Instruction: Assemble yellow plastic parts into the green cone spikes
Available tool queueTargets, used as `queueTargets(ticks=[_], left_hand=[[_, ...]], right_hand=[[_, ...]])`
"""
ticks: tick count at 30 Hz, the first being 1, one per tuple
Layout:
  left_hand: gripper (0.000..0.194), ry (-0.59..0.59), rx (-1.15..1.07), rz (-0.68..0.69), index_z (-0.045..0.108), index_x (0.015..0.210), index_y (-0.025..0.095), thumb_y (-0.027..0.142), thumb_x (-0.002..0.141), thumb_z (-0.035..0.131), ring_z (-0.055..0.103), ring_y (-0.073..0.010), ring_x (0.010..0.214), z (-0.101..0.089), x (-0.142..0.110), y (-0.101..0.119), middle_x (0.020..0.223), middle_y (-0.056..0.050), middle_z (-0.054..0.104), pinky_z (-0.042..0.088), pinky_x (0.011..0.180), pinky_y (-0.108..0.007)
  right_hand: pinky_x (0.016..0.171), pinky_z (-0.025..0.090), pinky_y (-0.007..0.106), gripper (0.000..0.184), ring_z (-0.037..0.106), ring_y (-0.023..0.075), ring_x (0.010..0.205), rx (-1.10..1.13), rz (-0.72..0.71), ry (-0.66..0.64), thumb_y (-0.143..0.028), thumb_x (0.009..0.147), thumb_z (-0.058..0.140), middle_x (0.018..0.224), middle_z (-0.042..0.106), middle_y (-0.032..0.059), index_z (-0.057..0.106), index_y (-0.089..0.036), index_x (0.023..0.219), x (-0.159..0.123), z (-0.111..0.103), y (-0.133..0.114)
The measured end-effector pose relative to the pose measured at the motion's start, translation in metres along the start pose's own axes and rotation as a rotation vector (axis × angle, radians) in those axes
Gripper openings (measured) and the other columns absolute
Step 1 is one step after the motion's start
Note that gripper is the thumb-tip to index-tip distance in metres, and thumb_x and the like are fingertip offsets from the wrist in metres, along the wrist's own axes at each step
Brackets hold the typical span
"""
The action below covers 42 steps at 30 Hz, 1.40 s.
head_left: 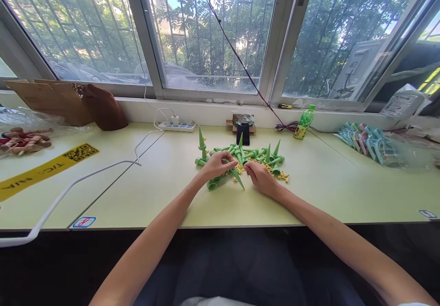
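Above a pale tabletop point(319, 196), the left hand point(217, 165) is curving, thumb and forefinger nearly meeting; the right hand point(263, 177) is showing curled fingers; whether either is gripping anything is unclear. Green spikes point(252, 153) are clustering around both, smaller yellow pieces point(283, 177) among them.

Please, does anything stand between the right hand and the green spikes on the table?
Nothing visible does: the right hand is at the pile of green spikes. The phone and bottle are farther back, out of the way.
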<state>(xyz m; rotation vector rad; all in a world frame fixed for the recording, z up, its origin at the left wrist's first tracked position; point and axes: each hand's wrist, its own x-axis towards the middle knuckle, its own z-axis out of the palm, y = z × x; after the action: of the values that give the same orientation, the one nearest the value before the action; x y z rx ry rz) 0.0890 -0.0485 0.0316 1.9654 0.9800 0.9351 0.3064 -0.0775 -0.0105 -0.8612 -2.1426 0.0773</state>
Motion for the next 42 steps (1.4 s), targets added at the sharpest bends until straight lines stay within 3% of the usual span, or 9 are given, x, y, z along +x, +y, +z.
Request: queueTargets(ticks=[5, 16, 25, 42], left_hand=[[0.037, -0.042, -0.105, -0.038, 0.056, 0.081, 0.017, 0.052, 0.080, 0.069, 0.043, -0.0067, 0.041, -0.0001, -0.0015, 0.0035, 0.049, 0.006, 0.047, 0.029, 0.040, -0.018], [0.035, -0.096, -0.093, 0.033, 0.064, 0.090, 0.015, 0.049, 0.082, 0.068, 0.051, -0.0086, 0.046, -0.0010, -0.0019, 0.0046, 0.056, 0.003, 0.056, 0.039, 0.047, -0.021], [0.037, -0.102, -0.039, 0.061, 0.066, 0.083, 0.014, 0.051, 0.085, 0.063, 0.045, -0.0076, 0.043, 0.0007, -0.0015, 0.0042, 0.049, 0.004, 0.050, 0.033, 0.044, -0.020], [0.041, -0.088, -0.028, 0.101, 0.067, 0.075, 0.013, 0.053, 0.084, 0.063, 0.046, -0.0046, 0.045, 0.0039, -0.0008, 0.0059, 0.066, 0.000, 0.055, 0.033, 0.042, -0.019]], right_hand=[[0.068, 0.044, 0.029, 0.022, 0.054, 0.0173, 0.071, 0.020, -0.046, 0.042, -0.026, 0.104, 0.034, 0.079, 0.058, 0.0040, 0.054, -0.021, 0.096, 0.0000, -0.0015, -0.0006], [0.075, 0.047, 0.031, 0.022, 0.058, 0.0188, 0.080, -0.006, -0.028, 0.108, -0.026, 0.104, 0.035, 0.090, 0.060, 0.0070, 0.056, -0.022, 0.103, 0.0010, -0.0052, -0.0032], [0.076, 0.050, 0.033, 0.020, 0.061, 0.0202, 0.085, 0.016, -0.074, 0.142, -0.026, 0.103, 0.038, 0.094, 0.062, 0.0083, 0.057, -0.023, 0.109, -0.0010, -0.0066, -0.0055], [0.068, 0.050, 0.029, 0.018, 0.060, 0.0172, 0.076, 0.025, -0.149, 0.122, -0.024, 0.102, 0.042, 0.092, 0.063, 0.0071, 0.057, -0.024, 0.111, -0.0011, -0.0081, -0.0102]])
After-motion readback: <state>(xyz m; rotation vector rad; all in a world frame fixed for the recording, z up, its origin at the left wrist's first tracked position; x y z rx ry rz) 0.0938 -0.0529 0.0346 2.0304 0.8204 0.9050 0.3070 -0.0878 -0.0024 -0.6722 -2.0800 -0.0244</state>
